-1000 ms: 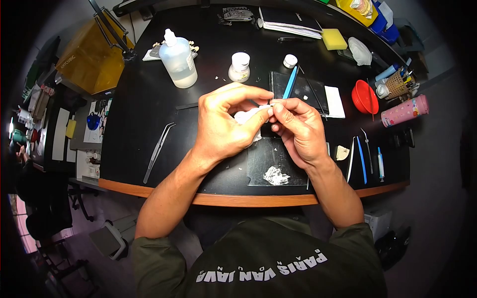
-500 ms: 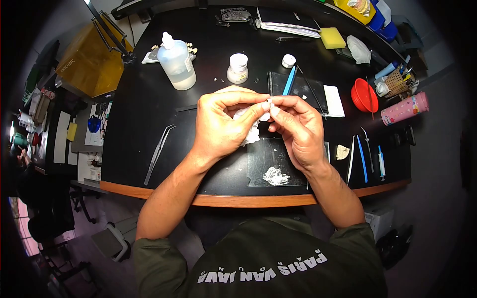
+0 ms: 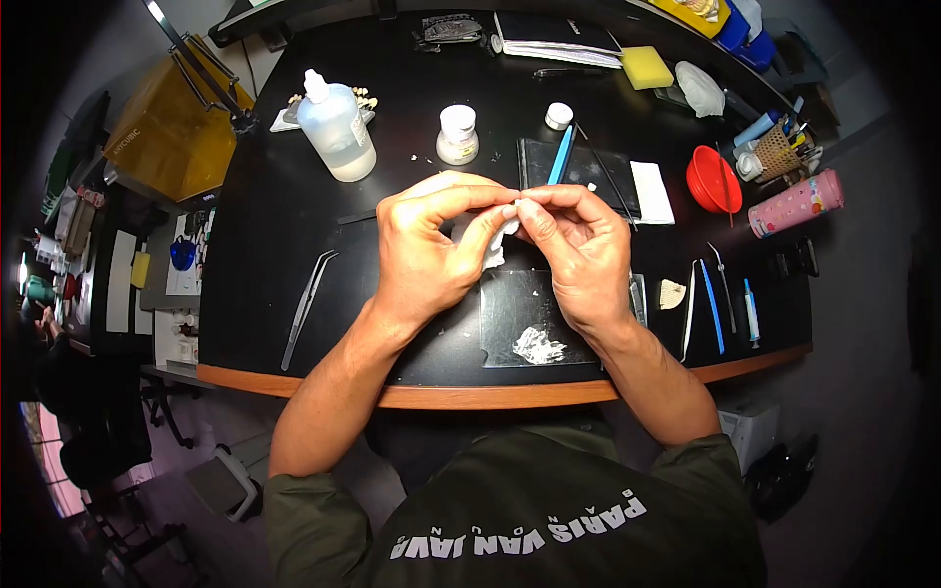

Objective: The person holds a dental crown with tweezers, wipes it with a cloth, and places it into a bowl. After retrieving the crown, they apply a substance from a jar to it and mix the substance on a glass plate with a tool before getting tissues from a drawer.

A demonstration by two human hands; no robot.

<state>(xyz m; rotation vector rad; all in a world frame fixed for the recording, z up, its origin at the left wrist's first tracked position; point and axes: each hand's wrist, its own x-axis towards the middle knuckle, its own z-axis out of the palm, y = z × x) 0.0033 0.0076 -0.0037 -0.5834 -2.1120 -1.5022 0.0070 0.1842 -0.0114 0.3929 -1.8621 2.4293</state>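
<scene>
My left hand (image 3: 431, 235) and my right hand (image 3: 578, 245) meet at the fingertips over the middle of the desk. Pinched where they meet is a small white piece (image 3: 518, 201), too small and too covered to name. A crumpled white tissue (image 3: 497, 249) shows below my left thumb, tucked in that hand's curled fingers. Both hands are closed. Beneath them lies a dark glass slab (image 3: 500, 304) bearing a smeared heap of white paste (image 3: 538, 345). Metal tweezers (image 3: 309, 309) rest to the left of my left forearm.
A clear squeeze bottle (image 3: 336, 137), a white jar (image 3: 457, 134) and a small round pot (image 3: 559, 116) stand behind the hands. Blue tweezers (image 3: 562, 154) lie on a dark pad. To the right are a red bowl (image 3: 713, 179), a tooth model (image 3: 671, 293) and a syringe (image 3: 751, 312).
The view has shifted slightly. My fingertips have drawn closer together around the small white piece, and less of the tissue shows between my hands.
</scene>
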